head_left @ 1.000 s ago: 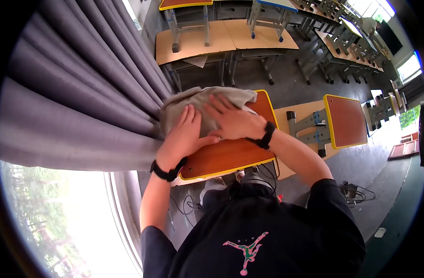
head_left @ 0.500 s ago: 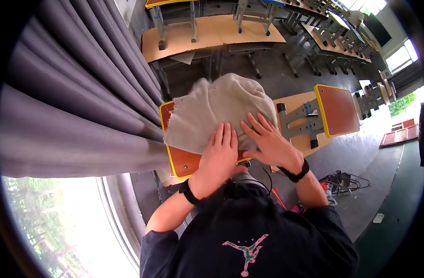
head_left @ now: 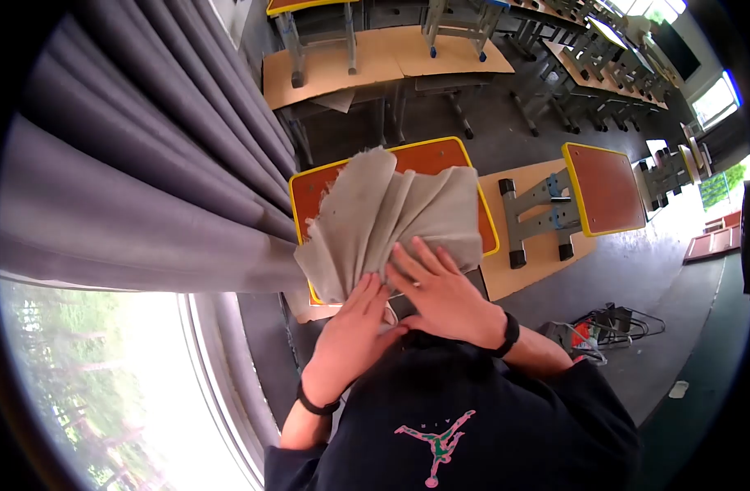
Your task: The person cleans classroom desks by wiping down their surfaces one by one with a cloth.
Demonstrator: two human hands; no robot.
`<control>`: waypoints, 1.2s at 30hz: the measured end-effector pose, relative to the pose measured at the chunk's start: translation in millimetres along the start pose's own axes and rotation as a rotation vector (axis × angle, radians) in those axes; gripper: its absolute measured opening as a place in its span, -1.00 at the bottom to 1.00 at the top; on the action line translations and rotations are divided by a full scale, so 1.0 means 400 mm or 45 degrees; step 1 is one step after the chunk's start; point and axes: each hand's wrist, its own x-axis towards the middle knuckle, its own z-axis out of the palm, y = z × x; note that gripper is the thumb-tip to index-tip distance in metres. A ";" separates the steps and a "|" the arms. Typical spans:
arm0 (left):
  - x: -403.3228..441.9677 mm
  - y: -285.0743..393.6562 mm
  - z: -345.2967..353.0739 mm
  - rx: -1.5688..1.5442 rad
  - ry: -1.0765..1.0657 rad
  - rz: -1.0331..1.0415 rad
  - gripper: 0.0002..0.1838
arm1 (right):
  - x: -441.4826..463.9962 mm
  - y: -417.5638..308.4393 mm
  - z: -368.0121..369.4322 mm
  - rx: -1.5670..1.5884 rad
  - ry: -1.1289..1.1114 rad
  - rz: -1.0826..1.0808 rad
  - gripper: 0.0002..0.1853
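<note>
**Two-handed contact at the near edge of a cloth [head_left: 428,209].** The left hand [head_left: 349,337], fingers nearly together, and right hand [head_left: 455,307], fingers spread, pressed down, apparently steadying folds that fanned beyond the fingers over a yellow-edged seat [head_left: 437,155].

Black short-sleeved shirt [head_left: 490,417]; pink-and-green jumping-figure print [head_left: 436,448]; black band on each wrist [head_left: 508,335].

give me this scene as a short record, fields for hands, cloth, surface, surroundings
left hand: fingertips on the cloth's near edge
right hand: fingers spread on the cloth
cloth: beige, creased, frayed on its left side
surface: red-brown panel with yellow edging, partly covered by the cloth
left side: grey curtain, window
right side: upturned stool on a desk
</note>
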 end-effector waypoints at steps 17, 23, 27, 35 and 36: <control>0.073 0.006 0.165 0.724 0.540 -0.415 -0.18 | -0.068 0.150 0.087 0.311 0.459 -0.155 -0.30; 0.109 0.047 0.231 0.786 0.688 -0.453 -0.18 | -0.084 0.196 0.092 0.247 0.495 -0.187 -0.26; 0.112 0.020 0.271 0.726 0.881 -0.390 -0.24 | -0.086 0.201 0.111 0.193 0.515 -0.217 -0.19; 0.127 -0.048 0.311 0.720 1.164 -0.200 -0.31 | -0.080 0.206 0.141 0.095 0.561 -0.239 -0.19; 0.128 -0.051 0.313 0.718 1.177 -0.202 -0.31 | -0.082 0.206 0.142 0.110 0.574 -0.238 -0.20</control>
